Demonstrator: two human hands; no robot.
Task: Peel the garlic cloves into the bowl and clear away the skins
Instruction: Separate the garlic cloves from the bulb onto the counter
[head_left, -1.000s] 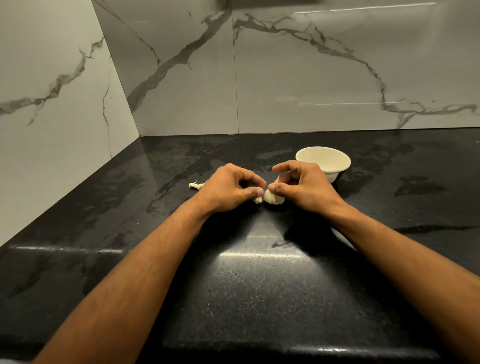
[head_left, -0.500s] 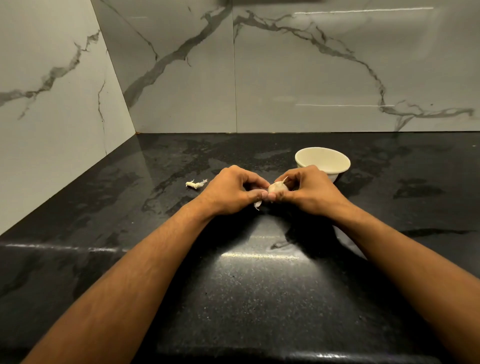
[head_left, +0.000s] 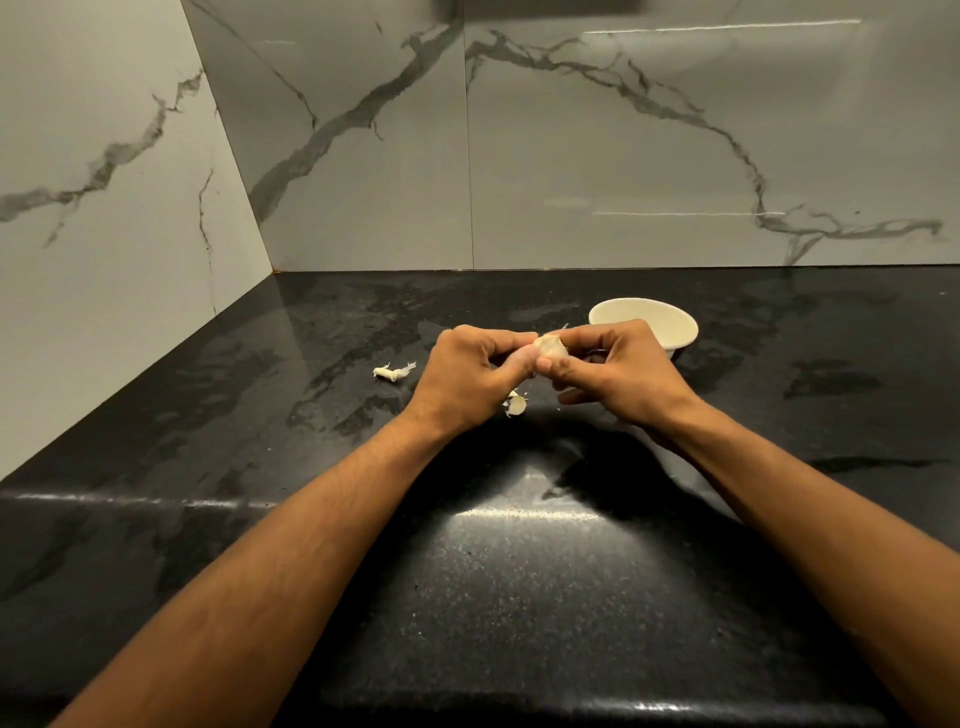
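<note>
Since the earlier frames both hands have lifted the garlic (head_left: 551, 347) off the tabletop (head_left: 519, 597); one second ago it rested on the black surface, and now it is held in the air between them. The left hand (head_left: 470, 379) and the right hand (head_left: 618, 376) are together, fingertips meeting, and each one pinches the garlic with thumb and curled fingers. A small piece of garlic skin (head_left: 515, 404) now shows on the tabletop just under the left hand, where before the hands covered it. The other scrap of skin (head_left: 393, 371) lies as before, to the left of the left hand, toward the far left corner. The cream bowl (head_left: 660, 322) stands behind the right hand, near the far edge, and the hand hides its near rim. Most of the garlic is covered by the fingers, so I cannot tell how much is peeled. What is inside the bowl is not visible.
</note>
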